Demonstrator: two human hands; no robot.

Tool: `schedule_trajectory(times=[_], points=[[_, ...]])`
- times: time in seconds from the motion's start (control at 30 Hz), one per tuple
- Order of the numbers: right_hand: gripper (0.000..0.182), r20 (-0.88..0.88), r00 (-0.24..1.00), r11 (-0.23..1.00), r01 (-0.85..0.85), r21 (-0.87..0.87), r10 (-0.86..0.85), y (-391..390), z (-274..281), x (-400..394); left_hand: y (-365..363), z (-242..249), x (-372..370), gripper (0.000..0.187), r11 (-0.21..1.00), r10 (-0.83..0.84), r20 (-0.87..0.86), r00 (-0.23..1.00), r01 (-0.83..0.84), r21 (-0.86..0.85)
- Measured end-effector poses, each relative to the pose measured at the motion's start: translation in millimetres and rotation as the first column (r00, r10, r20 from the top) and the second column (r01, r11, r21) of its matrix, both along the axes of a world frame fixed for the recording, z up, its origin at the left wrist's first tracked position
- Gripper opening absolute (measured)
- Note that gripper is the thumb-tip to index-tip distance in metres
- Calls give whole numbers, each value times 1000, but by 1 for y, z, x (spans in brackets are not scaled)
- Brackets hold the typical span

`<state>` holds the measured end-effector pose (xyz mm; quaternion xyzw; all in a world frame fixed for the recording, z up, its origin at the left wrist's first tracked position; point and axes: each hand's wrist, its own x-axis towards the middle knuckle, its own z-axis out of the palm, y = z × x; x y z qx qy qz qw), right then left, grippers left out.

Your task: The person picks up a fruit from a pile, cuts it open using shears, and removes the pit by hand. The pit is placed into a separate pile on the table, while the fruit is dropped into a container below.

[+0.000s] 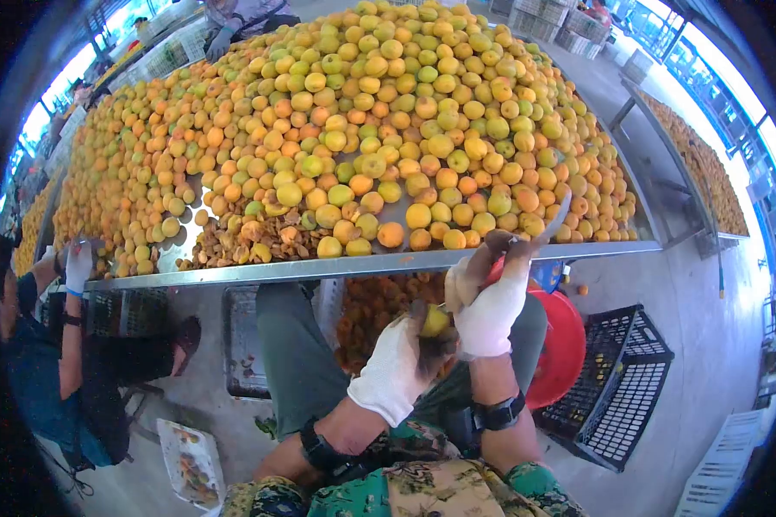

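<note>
My left hand (pixel 398 364), in a white glove with dark-stained fingers, is closed around a yellow-green fruit (pixel 436 321) above my lap. Right beside it, my right hand (pixel 490 302), gloved the same way, grips a knife (pixel 553 221) whose curved blade points up and away over the table's edge. The fingers of my right hand are close to the fruit; whether they touch it I cannot tell. Below both hands lies a container of orange-brown fruit pieces (pixel 379 310). A big heap of yellow and orange fruit (pixel 388 129) covers the metal table (pixel 388 265) in front.
A red basin (pixel 562 349) and a black crate (pixel 625 379) are to my right. On the left sits a co-worker (pixel 52 362) with a gloved hand at the table edge. A tray (pixel 243 345) and a white box (pixel 190 465) stand on the floor at left.
</note>
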<state>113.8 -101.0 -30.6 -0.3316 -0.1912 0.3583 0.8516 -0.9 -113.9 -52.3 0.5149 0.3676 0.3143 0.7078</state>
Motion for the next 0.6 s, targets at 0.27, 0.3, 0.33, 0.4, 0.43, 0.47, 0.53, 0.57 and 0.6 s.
schedule_trajectory(times=[0.27,0.3,0.33,0.4,0.43,0.47,0.53,0.57,0.6], points=[[35,-289,848,896,-423,136,444,10,17,18,44,14,-23,44,852,-373,-126,919,393,345],[28,-251,829,865,-490,104,500,14,9,24,41,-1,-20,42,933,-290,-95,952,304,191],[28,-248,828,864,-492,106,502,16,6,21,41,-3,-17,42,933,-288,-94,953,301,195],[19,-168,924,932,-358,-64,343,16,2,7,41,-2,-12,47,818,-69,-364,929,261,512],[13,-203,943,952,-288,-103,263,15,4,4,44,-3,-9,47,816,-68,-360,931,259,517],[13,-201,942,950,-292,-106,267,15,6,1,46,-4,-7,48,797,-33,-372,928,249,550],[12,-95,988,976,-136,-170,121,14,8,-7,44,-9,-7,49,782,4,-391,921,241,575],[11,-105,987,979,-134,-153,119,13,4,-6,44,-10,-4,44,764,42,-371,928,209,610],[11,-103,988,979,-133,-152,118,13,2,-8,43,-13,-1,40,744,80,-347,935,176,645]])
